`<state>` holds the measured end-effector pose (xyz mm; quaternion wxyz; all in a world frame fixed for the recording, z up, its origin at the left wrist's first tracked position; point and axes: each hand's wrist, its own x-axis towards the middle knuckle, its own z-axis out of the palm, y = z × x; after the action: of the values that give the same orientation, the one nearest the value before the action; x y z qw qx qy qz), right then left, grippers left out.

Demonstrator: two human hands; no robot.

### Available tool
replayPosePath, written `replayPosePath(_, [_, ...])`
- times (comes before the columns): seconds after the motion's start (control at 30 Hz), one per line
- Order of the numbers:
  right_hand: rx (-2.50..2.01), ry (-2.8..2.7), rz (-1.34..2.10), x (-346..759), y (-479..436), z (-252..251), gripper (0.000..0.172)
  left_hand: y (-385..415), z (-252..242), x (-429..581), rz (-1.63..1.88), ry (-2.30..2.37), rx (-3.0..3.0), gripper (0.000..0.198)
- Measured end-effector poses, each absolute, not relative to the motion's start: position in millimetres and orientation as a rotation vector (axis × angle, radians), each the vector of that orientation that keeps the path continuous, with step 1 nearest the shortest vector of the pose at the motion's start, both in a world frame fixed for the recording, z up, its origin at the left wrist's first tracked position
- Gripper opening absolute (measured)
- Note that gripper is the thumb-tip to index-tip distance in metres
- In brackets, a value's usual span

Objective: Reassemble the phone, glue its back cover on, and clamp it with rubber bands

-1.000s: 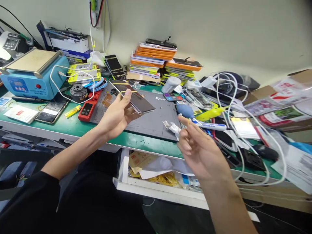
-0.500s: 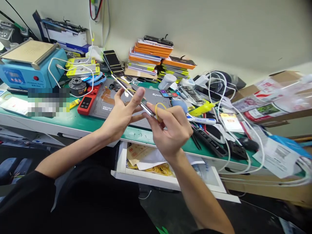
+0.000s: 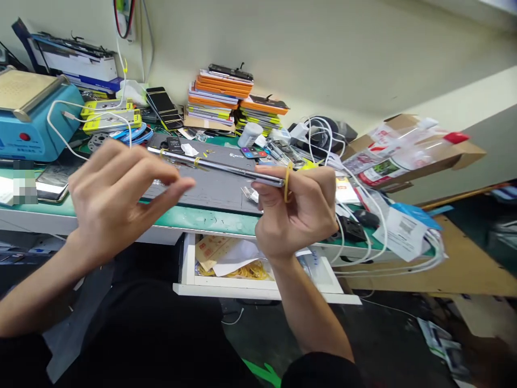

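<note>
Edge-on above the bench, a smartphone (image 3: 232,169) slants from upper left to lower right. My right hand (image 3: 297,210) pinches its near end between thumb and fingers. Yellow rubber bands cross the phone farther along, and another rubber band (image 3: 287,186) loops by my right index finger at the near end. My left hand (image 3: 117,199) is off the phone, to its left, with fingers loosely bent, the thumb apart and nothing visible in it. Below the bench edge, an open drawer (image 3: 226,291) contains papers and a heap of yellow rubber bands (image 3: 250,269).
A grey work mat (image 3: 210,191) covers part of the green bench. Stacked orange and yellow boxes (image 3: 220,91) stand by the wall. At left is a blue machine (image 3: 44,126). White cables (image 3: 383,221) trail over the bench's right side, near a cardboard box (image 3: 440,167) of bottles.
My left hand has let go of the phone and moved left. My right hand keeps hold of the phone, which now lies flatter. The view has shifted to the right.
</note>
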<state>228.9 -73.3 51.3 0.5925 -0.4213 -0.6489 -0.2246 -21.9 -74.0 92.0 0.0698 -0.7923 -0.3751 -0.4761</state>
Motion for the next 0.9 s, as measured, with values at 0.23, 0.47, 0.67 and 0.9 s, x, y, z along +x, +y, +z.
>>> replayPosePath(0.23, [-0.904, -1.547, -0.464, 227, -90, 46, 0.013, -67, 108, -7, -1.082, -0.982, -2.703, 0.024])
replayPosePath(0.47, [-0.899, -1.574, 0.125, 238, -86, 43, 0.057, -66, 98, -6, -1.072, -1.077, -2.575, 0.028])
replayPosePath(0.67, [-1.054, -1.548, 0.49, 261, -96, 43, 0.037, -57, 90, -8, -0.993, -1.05, -2.52, 0.028])
replayPosePath(0.9, [-1.115, -1.877, 0.028, 259, -83, 54, 0.052, -56, 85, 0, -0.83, -0.959, -2.422, 0.04])
